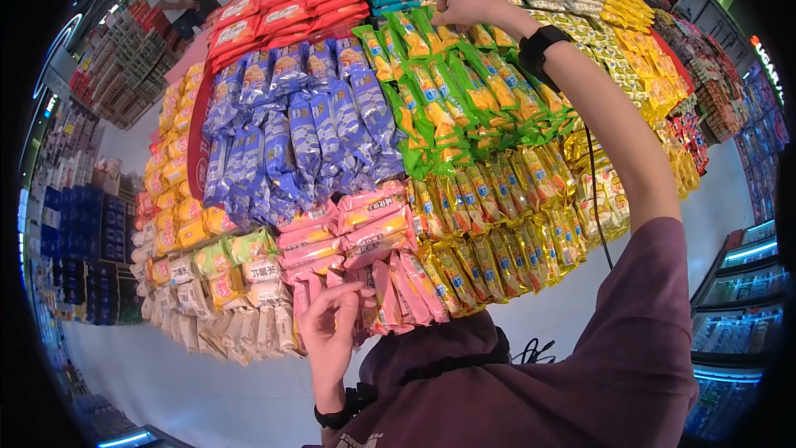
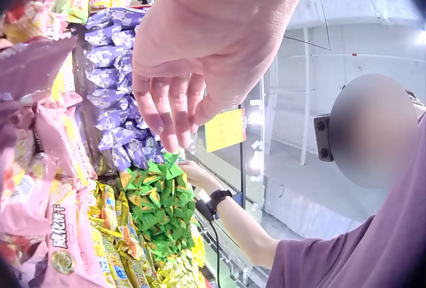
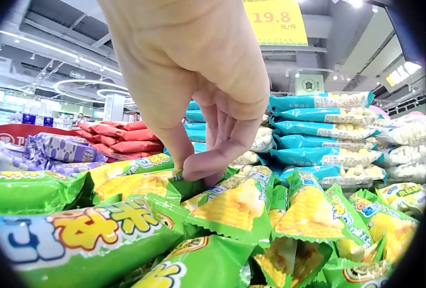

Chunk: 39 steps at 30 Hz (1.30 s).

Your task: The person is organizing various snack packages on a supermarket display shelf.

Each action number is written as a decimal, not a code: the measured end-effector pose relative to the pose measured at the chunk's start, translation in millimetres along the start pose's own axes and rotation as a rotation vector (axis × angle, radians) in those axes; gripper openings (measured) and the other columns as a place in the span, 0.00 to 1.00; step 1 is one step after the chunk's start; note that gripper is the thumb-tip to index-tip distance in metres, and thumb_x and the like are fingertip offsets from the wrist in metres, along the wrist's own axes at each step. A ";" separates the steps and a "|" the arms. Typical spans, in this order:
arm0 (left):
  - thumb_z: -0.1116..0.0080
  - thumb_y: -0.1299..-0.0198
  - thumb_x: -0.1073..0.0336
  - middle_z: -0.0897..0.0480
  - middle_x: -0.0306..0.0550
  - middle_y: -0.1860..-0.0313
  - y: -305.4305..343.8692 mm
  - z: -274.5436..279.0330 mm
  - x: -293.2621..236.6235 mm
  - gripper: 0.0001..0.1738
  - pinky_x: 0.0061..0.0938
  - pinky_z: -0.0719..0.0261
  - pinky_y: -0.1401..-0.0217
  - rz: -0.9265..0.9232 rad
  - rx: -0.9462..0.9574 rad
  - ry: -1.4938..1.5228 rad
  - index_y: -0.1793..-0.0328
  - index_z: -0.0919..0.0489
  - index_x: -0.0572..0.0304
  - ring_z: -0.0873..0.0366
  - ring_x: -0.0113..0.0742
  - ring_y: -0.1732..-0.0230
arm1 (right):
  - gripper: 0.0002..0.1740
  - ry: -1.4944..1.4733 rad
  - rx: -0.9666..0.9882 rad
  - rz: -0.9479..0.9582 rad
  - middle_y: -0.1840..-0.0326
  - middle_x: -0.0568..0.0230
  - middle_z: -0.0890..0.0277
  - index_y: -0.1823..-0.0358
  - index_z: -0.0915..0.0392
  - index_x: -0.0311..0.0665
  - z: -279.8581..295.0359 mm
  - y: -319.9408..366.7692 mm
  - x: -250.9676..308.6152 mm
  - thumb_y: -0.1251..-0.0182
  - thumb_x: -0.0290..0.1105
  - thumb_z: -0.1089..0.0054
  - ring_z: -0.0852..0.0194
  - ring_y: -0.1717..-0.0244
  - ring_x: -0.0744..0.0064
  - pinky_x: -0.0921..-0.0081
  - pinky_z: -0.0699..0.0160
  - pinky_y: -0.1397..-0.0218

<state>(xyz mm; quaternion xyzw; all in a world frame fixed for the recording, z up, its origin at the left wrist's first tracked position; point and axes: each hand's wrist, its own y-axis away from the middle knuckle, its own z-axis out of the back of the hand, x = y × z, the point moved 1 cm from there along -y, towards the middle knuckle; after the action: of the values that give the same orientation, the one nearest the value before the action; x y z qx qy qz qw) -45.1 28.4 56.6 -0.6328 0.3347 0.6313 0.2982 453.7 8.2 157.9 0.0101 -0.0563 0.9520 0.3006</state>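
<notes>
My right hand reaches to the far end of a heap of green snack packets printed with yellow corn. Seen from the right wrist, its thumb and fingertips pinch the end of one green packet lying among the others. The fingers hide part of that packet. My left hand hovers by the near edge of the display, over pink wafer packets. Its fingers hang loosely bent in the left wrist view, with nothing between them.
Purple packets lie left of the green ones, with red packets behind. Gold packets fill the near right. Blue-and-white bags are stacked beyond the green heap. A yellow price sign hangs above. A cable trails from the right wrist.
</notes>
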 end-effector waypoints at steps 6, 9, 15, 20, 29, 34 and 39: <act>0.48 0.29 0.75 0.14 0.49 0.57 2.3 -2.8 1.0 0.10 0.23 0.20 0.53 -0.038 -0.008 0.015 0.47 0.19 0.70 0.17 0.30 0.58 | 0.23 -0.058 0.044 -0.030 0.74 0.56 0.17 0.62 0.22 0.29 2.9 3.9 1.7 0.37 0.46 0.32 0.13 0.72 0.67 0.71 0.12 0.66; 0.48 0.29 0.74 0.14 0.49 0.57 3.4 -4.7 1.6 0.10 0.23 0.20 0.53 -0.047 -0.004 0.023 0.47 0.19 0.70 0.17 0.30 0.58 | 0.23 -0.155 -0.011 0.036 0.74 0.57 0.17 0.62 0.21 0.29 -3.2 6.5 -6.6 0.36 0.48 0.33 0.15 0.74 0.68 0.71 0.13 0.66; 0.48 0.29 0.73 0.14 0.50 0.58 4.7 -8.1 2.1 0.10 0.26 0.21 0.53 -0.027 0.002 0.003 0.46 0.20 0.69 0.17 0.32 0.59 | 0.24 -0.034 -0.099 0.184 0.74 0.59 0.18 0.60 0.20 0.33 -9.1 5.3 -16.4 0.32 0.52 0.39 0.18 0.75 0.68 0.67 0.19 0.69; 0.48 0.28 0.73 0.15 0.50 0.58 5.0 -10.8 0.4 0.10 0.27 0.21 0.53 -0.027 -0.002 -0.004 0.47 0.20 0.69 0.17 0.33 0.60 | 0.20 -0.212 -0.122 0.059 0.74 0.61 0.18 0.59 0.21 0.36 30.5 44.0 -10.0 0.29 0.49 0.42 0.19 0.74 0.73 0.71 0.23 0.72; 0.48 0.29 0.74 0.14 0.49 0.58 2.5 -27.8 -2.6 0.10 0.23 0.20 0.53 0.014 0.061 -0.012 0.46 0.20 0.71 0.16 0.30 0.57 | 0.24 -0.248 0.178 -0.047 0.82 0.61 0.20 0.58 0.25 0.32 25.9 111.3 11.6 0.41 0.47 0.32 0.20 0.80 0.73 0.74 0.21 0.73; 0.47 0.29 0.74 0.14 0.50 0.57 1.0 -38.7 -2.6 0.10 0.24 0.20 0.52 -0.024 0.080 -0.001 0.46 0.20 0.71 0.16 0.31 0.57 | 0.26 -0.355 0.026 -0.061 0.81 0.61 0.20 0.59 0.22 0.30 28.2 113.4 6.3 0.46 0.47 0.29 0.17 0.77 0.71 0.73 0.17 0.68; 0.47 0.29 0.74 0.14 0.50 0.57 3.3 -46.5 -0.2 0.10 0.25 0.20 0.51 -0.026 0.055 -0.011 0.47 0.19 0.70 0.16 0.31 0.57 | 0.23 -0.343 -0.101 -0.027 0.80 0.67 0.24 0.56 0.22 0.32 56.1 128.6 -31.5 0.44 0.43 0.31 0.26 0.81 0.78 0.77 0.28 0.76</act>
<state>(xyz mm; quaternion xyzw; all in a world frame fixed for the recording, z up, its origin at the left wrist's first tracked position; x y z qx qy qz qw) -19.9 -10.8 58.1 -0.6251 0.3422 0.6215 0.3254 404.9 -120.7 198.9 0.1579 -0.1545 0.9282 0.2994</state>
